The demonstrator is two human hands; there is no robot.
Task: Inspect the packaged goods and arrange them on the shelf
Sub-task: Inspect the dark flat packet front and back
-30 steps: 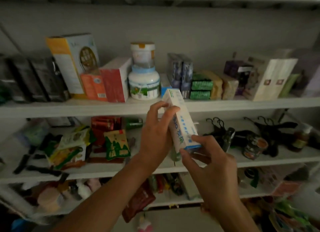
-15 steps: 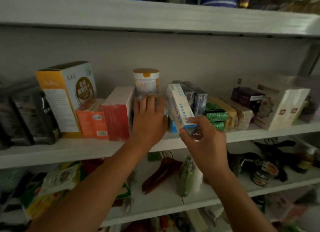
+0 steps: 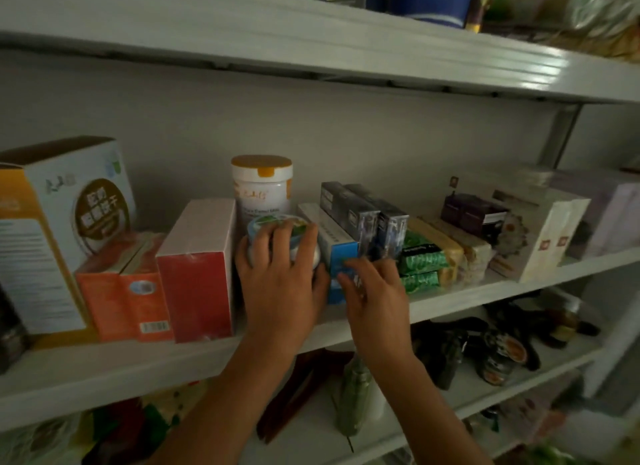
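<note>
Slim white-and-blue cardboard box [image 3: 337,251] lies end-on, blue end meeting the fingertips of the right hand [image 3: 375,294], grip unclear. The left hand [image 3: 282,281] clasps the adjoining squat green-lidded jar [image 3: 270,220].

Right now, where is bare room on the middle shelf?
Bare: only the shelf's front strip, widest before the red box and right of the white cartons. Packed from red box to green packs; left hand on jar, right hand on blue box.
</note>
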